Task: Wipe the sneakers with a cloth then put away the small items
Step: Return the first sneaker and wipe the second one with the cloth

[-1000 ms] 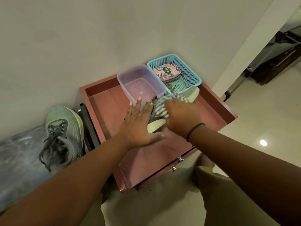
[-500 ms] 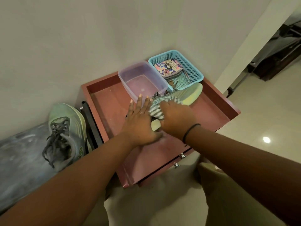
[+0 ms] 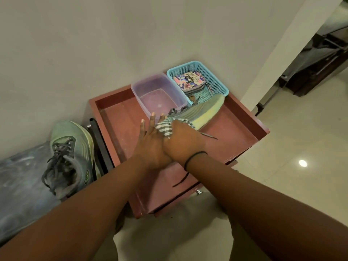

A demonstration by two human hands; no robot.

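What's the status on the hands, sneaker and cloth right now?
Left hand flat, steadying the pale green sneaker on the red wooden tray-top. Right hand grips the striped cloth on it. Clear plastic tub close behind.

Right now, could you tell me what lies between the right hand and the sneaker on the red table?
In the head view, a striped cloth lies between the right hand and the sneaker; the hand presses it against the shoe's side.

sneaker on tray, mid | tub behind it | basket R of tub, pouch inside | 2nd sneaker L of tray
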